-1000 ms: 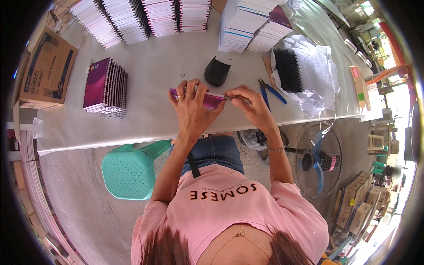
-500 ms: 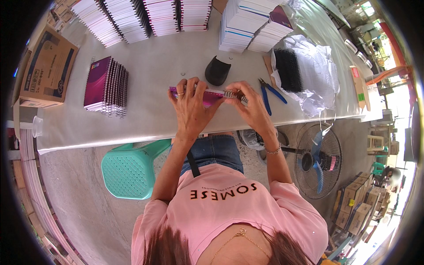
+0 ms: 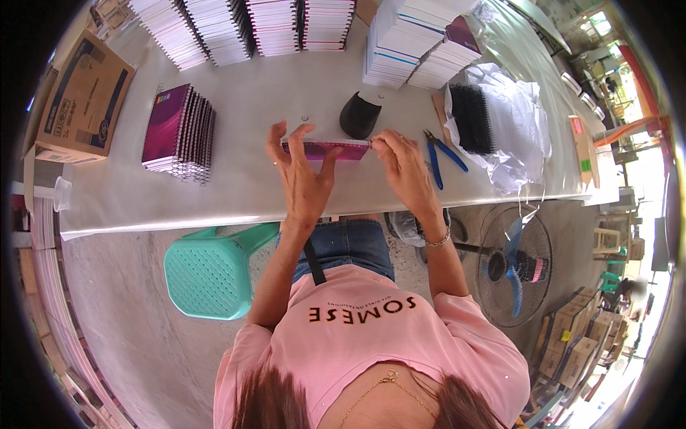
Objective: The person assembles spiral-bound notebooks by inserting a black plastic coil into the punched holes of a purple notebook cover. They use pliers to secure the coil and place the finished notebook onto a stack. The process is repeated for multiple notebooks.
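A small purple notebook [image 3: 343, 151] stands on its edge near the table's front, its long side running left to right. My left hand [image 3: 306, 182] grips it, thumb pressed on the purple cover, the other fingers bent over the top and far side. At the notebook's right end, my right hand [image 3: 406, 170] is closed in a pinch on the tip of its spiral coil; most of the coil is hidden. Just behind the notebook is a black curved holder [image 3: 359, 116]. Blue-handled cutting pliers [image 3: 444, 157] lie to the right of my right hand.
Stacked purple spiral notebooks [image 3: 179, 136] stand at left beside a cardboard box [image 3: 86, 100]. Tall bound stacks [image 3: 271, 28] and loose page blocks [image 3: 400, 50] line the back. Black coils [image 3: 471, 118] lie on white wrapping [image 3: 511, 129]. A green stool [image 3: 207, 275] and a fan [image 3: 513, 266] flank me.
The length of coil that stuck out past the notebook's right end no longer shows. My right hand has closed in at that end, and my left fingers have spread wider. The view has shifted slightly.
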A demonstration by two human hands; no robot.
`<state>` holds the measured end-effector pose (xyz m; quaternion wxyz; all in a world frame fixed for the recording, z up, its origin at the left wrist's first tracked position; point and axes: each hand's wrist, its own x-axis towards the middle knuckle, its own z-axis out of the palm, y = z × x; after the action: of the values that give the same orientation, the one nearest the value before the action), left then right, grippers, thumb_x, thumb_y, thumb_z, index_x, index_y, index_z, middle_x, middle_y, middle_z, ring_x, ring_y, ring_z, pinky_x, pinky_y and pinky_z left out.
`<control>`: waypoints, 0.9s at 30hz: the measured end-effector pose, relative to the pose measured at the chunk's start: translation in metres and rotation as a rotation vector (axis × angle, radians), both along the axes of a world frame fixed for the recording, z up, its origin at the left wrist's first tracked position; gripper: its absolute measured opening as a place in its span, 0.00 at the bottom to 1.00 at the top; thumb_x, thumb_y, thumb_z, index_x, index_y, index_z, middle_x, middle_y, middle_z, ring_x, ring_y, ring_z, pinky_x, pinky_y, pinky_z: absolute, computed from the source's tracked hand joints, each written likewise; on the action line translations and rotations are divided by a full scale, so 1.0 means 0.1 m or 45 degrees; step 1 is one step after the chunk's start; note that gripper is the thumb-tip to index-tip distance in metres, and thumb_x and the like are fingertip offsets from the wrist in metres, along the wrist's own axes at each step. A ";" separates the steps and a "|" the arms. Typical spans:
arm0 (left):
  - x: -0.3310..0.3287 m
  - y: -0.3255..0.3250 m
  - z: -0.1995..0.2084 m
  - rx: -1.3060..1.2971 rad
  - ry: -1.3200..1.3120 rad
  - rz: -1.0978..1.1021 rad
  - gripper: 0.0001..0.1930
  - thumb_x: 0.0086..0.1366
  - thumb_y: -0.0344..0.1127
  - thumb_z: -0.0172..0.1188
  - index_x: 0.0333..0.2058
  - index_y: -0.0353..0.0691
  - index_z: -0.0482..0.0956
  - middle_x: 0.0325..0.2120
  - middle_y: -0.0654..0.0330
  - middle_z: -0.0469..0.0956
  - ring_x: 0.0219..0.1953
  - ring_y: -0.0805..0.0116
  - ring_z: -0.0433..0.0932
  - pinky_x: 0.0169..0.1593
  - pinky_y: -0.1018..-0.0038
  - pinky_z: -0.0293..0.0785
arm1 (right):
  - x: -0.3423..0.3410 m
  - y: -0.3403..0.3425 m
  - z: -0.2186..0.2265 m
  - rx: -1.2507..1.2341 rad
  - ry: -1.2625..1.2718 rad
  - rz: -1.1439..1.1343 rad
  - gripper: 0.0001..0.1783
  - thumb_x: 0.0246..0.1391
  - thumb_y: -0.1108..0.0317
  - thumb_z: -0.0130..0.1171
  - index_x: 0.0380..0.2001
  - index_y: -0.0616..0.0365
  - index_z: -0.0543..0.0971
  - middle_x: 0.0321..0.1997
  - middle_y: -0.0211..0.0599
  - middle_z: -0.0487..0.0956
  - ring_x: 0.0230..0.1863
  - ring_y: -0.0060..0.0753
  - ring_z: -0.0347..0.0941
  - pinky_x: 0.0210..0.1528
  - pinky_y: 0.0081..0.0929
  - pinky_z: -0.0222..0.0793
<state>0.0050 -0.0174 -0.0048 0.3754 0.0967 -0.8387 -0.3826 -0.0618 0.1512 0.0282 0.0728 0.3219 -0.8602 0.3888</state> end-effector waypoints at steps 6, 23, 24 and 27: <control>0.02 0.02 -0.11 0.133 -0.076 -0.042 0.32 0.49 0.36 0.77 0.48 0.40 0.67 0.47 0.50 0.64 0.52 0.49 0.62 0.55 0.58 0.63 | -0.04 0.01 -0.01 0.018 -0.144 0.098 0.07 0.61 0.67 0.56 0.41 0.56 0.75 0.37 0.39 0.79 0.44 0.43 0.75 0.53 0.41 0.61; 0.11 -0.41 -0.11 0.104 -0.141 -0.357 0.38 0.36 0.41 0.83 0.42 0.39 0.66 0.41 0.55 0.63 0.50 0.54 0.63 0.53 0.61 0.66 | -0.51 0.27 -0.30 -0.805 -1.302 1.117 0.29 0.58 0.44 0.63 0.47 0.61 0.77 0.54 0.39 0.75 0.52 0.27 0.70 0.58 0.26 0.65; 0.11 -0.42 -0.11 0.106 -0.132 -0.362 0.39 0.35 0.42 0.83 0.42 0.39 0.66 0.41 0.55 0.63 0.50 0.54 0.63 0.53 0.61 0.66 | -0.52 0.30 -0.26 -0.600 -1.277 1.019 0.29 0.58 0.44 0.63 0.46 0.61 0.77 0.54 0.39 0.74 0.52 0.28 0.70 0.58 0.27 0.65; 0.11 -0.41 -0.12 0.096 -0.112 -0.367 0.39 0.35 0.42 0.83 0.42 0.39 0.66 0.41 0.55 0.63 0.50 0.54 0.63 0.53 0.61 0.66 | -0.52 0.41 -0.23 -0.399 -1.263 0.829 0.28 0.56 0.45 0.64 0.45 0.60 0.78 0.53 0.39 0.73 0.53 0.29 0.70 0.57 0.27 0.65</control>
<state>0.0165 -0.0587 -0.0169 0.2756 0.0059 -0.8445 -0.4591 -0.1139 0.1922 0.0051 -0.4125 0.3344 -0.5816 0.6163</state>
